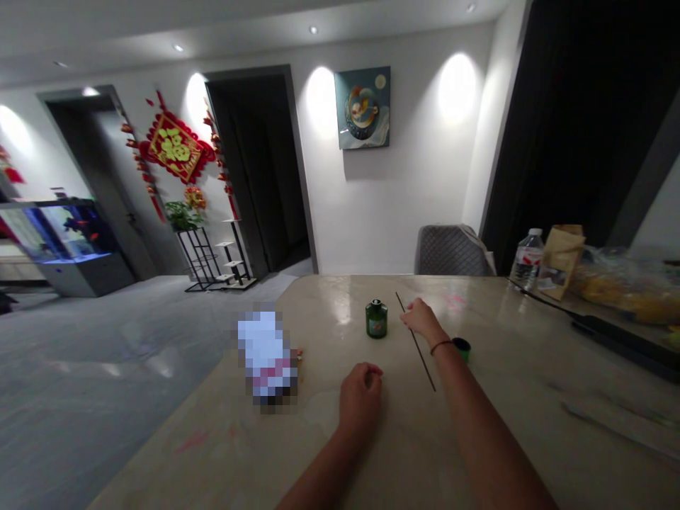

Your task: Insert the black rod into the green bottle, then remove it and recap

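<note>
My right hand (422, 319) is pinched around a long thin dark stick (423, 360), holding it near its upper part, at a slant over the table. A small green glass bottle (377, 320) with a label stands upright to the left of that hand. Behind my right wrist, partly covered by it, is a dark green round cap or cup (462, 348) with a dark opening facing up. My left hand (362, 397) rests on the table in front of the bottle, its fingers curled in and nothing visible in them.
A blurred-out pale blue object (265, 350) lies at the left table edge. To the right stand a plastic water bottle (528, 258), a brown paper bag (560, 262) and clear bags with yellow contents (632, 287). A long black object (627, 343) lies there. A grey chair (451, 251) is behind the table.
</note>
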{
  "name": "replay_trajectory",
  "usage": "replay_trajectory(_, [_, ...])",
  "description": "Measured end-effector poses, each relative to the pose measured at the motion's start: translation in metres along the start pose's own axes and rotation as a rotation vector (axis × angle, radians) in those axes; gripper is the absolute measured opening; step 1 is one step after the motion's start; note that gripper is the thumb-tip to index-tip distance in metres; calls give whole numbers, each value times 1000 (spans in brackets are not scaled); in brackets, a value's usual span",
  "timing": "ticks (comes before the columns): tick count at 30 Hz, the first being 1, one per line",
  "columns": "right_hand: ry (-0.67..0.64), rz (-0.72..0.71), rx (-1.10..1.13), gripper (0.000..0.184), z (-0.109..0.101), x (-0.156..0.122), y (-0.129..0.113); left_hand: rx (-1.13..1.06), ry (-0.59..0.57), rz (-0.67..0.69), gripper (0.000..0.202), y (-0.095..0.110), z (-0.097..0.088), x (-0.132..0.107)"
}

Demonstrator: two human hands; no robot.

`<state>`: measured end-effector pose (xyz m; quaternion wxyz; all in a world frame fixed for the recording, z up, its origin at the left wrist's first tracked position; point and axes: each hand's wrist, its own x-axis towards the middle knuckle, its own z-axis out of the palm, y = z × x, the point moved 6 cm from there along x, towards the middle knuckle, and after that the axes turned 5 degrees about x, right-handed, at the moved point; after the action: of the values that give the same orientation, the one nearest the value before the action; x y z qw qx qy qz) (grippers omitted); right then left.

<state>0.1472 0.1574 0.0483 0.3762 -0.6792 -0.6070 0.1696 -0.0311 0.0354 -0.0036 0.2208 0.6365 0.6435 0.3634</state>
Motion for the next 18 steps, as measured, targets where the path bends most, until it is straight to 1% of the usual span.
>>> replay_trajectory(2, [44,-11,142,31,-12,4,-5,1,1,-2,15,0,0,0])
replay_trajectory(6, [143,-93,478,16,-34,9,-20,7,-5,-15,16,0,0,0])
replay_trajectory(8, [234,-134,649,15,-45,9,-25,10,-7,-20,16,-1,1,0])
replay_trajectory(10, [331,-167,763,17,-55,6,-30,9,-9,-21,16,-2,1,1])
replay_trajectory(13, [447,-209,836,18,-64,-1,-36,1,-6,-13,16,-3,2,1])
replay_trajectory(18, [498,-267,856,17,-71,-11,-45,5,-3,-11,15,-2,1,0])
